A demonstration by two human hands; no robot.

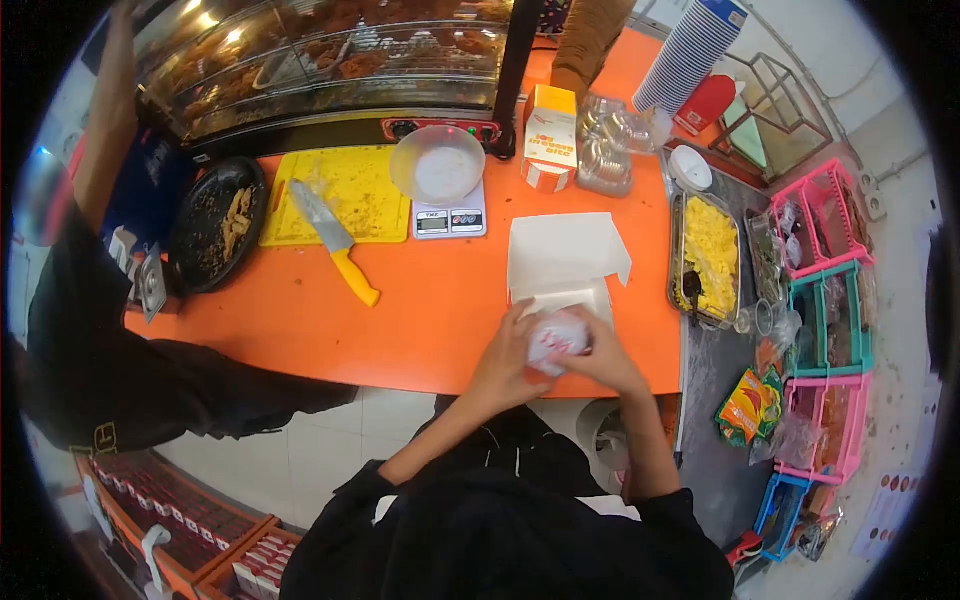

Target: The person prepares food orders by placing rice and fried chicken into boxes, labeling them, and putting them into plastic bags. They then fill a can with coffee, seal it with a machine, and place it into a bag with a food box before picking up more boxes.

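Observation:
Both my left hand [507,362] and my right hand [606,356] are closed around a round paper-wrapped bundle [558,338], white with red print and slightly blurred. What the paper contains is hidden. Just beyond my hands an open white cardboard box [562,250] lies on the orange table [450,330], its lid folded back; my hands cover part of its near side.
Left of the box are a yellow-handled knife [335,240], a yellow cutting board [375,220] and a scale [450,222] bearing a bowl [437,165]. A glass dish of yellow food [710,255] stands right. Another person's arm [108,120] reaches up at left.

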